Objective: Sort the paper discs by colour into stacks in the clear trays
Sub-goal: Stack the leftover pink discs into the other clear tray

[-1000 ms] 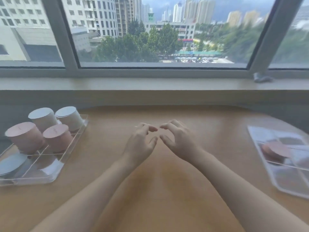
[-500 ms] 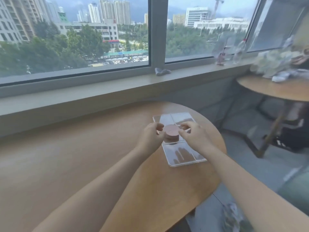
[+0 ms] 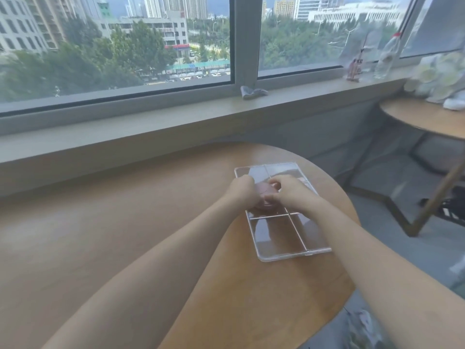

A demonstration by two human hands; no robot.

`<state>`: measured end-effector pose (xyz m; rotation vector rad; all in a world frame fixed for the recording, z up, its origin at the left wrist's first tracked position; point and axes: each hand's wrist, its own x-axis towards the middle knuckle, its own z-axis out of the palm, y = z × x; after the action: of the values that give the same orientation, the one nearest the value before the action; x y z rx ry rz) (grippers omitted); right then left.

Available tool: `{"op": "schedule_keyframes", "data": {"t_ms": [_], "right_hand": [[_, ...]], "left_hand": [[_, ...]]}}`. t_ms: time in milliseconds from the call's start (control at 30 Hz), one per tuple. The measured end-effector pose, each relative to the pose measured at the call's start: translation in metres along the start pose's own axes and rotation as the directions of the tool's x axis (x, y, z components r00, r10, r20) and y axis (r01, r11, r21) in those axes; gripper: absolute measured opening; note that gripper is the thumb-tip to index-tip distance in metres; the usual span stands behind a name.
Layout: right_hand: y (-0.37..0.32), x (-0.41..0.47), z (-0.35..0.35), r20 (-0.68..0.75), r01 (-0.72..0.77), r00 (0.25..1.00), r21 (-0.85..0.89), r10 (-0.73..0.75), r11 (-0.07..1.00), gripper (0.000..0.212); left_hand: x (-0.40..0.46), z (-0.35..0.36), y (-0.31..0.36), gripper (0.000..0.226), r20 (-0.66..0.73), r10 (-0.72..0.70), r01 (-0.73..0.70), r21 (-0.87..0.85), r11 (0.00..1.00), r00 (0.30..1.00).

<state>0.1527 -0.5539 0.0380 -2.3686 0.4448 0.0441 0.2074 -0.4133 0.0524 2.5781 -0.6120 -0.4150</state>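
Note:
A clear divided tray (image 3: 289, 248) lies near the right edge of the round wooden table. In one of its middle compartments stands a short stack of pink paper discs (image 3: 265, 195). My left hand (image 3: 241, 191) grips the stack from its left side with curled fingers. My right hand (image 3: 289, 192) pinches the stack's top and right side with fingertips and thumb. Both hands hide most of the stack. The tray's near compartments hold nothing visible.
The table's curved edge (image 3: 352, 217) runs just right of the tray, with floor beyond. A second round table (image 3: 427, 119) with white items stands at the right. On the window sill lie a crumpled cloth (image 3: 251, 91) and a bottle (image 3: 385, 61).
My view swung right, away from the left tray of stacks, to the right tray. Both hands moved from bare table onto the pink stack and closed in tighter around it.

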Motion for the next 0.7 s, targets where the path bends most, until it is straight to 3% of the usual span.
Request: {"op": "schedule_keyframes", "data": {"t_ms": [67, 133, 233, 333, 467, 567, 700], "right_hand": [[-0.001, 0.000, -0.001, 0.029, -0.001, 1.000, 0.019, 0.001, 1.000, 0.064], [-0.003, -0.003, -0.004, 0.050, -0.005, 0.999, 0.041, 0.003, 0.999, 0.065], [-0.002, -0.008, -0.006, 0.095, 0.020, 0.995, 0.064, -0.026, 0.998, 0.045], [-0.007, -0.019, -0.006, 0.115, 0.062, 0.991, -0.015, -0.060, 0.998, 0.041], [-0.021, -0.038, 0.006, -0.031, 0.230, 0.972, -0.048, -0.232, 0.972, 0.034], [-0.037, -0.055, 0.032, -0.112, 0.349, 0.931, 0.009, -0.346, 0.937, 0.044], [-0.075, -0.076, 0.087, -0.099, 0.521, 0.851, 0.024, -0.517, 0.853, 0.044]], "left_hand": [[0.000, -0.003, 0.002, 0.028, 0.061, -0.014, 0.015, -0.020, 1.000, 0.998], [-0.003, -0.006, 0.002, 0.047, 0.109, -0.029, 0.039, -0.097, 0.994, 0.994], [-0.011, -0.008, -0.004, 0.053, 0.142, 0.007, 0.029, -0.249, 0.968, 0.990], [-0.021, -0.002, -0.012, 0.055, 0.116, 0.046, -0.004, -0.341, 0.940, 0.992], [-0.038, 0.010, -0.028, 0.051, -0.068, 0.112, -0.130, -0.420, 0.898, 0.991], [-0.062, 0.004, -0.057, 0.042, -0.258, 0.127, -0.246, -0.509, 0.825, 0.958], [-0.110, -0.013, -0.118, 0.042, -0.465, 0.164, -0.332, -0.307, 0.892, 0.870]]}}
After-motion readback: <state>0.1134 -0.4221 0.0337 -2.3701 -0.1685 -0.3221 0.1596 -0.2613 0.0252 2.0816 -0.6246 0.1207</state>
